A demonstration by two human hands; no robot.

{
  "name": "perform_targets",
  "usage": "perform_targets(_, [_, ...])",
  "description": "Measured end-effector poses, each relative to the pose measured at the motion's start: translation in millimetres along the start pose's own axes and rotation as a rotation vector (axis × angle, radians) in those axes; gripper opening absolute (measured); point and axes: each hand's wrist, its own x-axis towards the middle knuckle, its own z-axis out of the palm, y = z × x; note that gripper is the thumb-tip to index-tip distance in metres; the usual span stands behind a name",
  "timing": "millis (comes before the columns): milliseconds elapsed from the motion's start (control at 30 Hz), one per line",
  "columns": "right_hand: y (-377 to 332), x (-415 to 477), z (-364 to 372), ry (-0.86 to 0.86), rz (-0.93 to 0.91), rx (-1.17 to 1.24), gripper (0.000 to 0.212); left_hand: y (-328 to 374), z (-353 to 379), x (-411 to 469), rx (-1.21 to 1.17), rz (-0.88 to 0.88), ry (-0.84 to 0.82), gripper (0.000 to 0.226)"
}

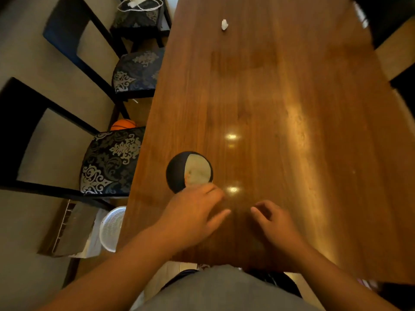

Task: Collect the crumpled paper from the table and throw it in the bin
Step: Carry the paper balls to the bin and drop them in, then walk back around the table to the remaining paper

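A small white crumpled paper (224,24) lies far up the long wooden table (292,113), well beyond both hands. A round black bin (177,173) with pale material inside stands on the table near its left edge. My left hand (193,218) hovers just below and to the right of the bin, fingers spread, holding nothing. My right hand (275,223) hovers over the near end of the table, fingers loosely curled and apart, with nothing in it.
Three dark chairs with patterned seats (112,162) line the table's left side. An orange basketball (123,124) sits on the floor between two of them. A white mesh basket (112,227) and a cardboard box (69,230) stand on the floor at the near left corner.
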Motion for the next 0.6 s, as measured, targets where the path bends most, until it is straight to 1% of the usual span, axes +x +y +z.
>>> perform_targets(100, [10.4,-34.1,9.7,0.061,0.085,0.063,0.014,2.6,37.4,-29.8,-0.231,0.018,-0.272,0.036])
perform_targets(200, [29.1,-84.0,27.7,0.147,0.189,0.155,0.013,-3.8,85.2,-59.3,-0.484,-0.075,-0.604,0.024])
perform_targets(267, [46.3,-119.9,42.3,0.213,0.258,0.188,0.010,-9.4,119.1,-75.1,-0.570,-0.158,-0.777,0.016])
perform_targets(300, [56.3,-137.5,49.5,0.233,0.308,0.203,0.010,-11.1,134.4,-81.6,-0.556,-0.184,-0.833,0.013])
perform_targets(333, [66.9,-154.6,55.8,0.245,0.367,0.218,0.010,-13.3,148.0,-86.9,-0.511,-0.201,-0.871,0.013])
perform_targets(433, [105.7,-207.8,69.9,0.293,0.548,0.269,0.011,-18.6,181.6,-96.7,-0.391,-0.280,-0.929,0.022])
perform_targets(500, [132.7,-244.1,75.2,0.338,0.646,0.308,0.013,-17.6,195.6,-97.3,-0.315,-0.346,-0.945,0.019])
perform_targets(600, [172.5,-297.8,82.5,0.419,0.786,0.385,0.018,-2.6,209.7,-90.6,-0.179,-0.336,-0.973,0.015])
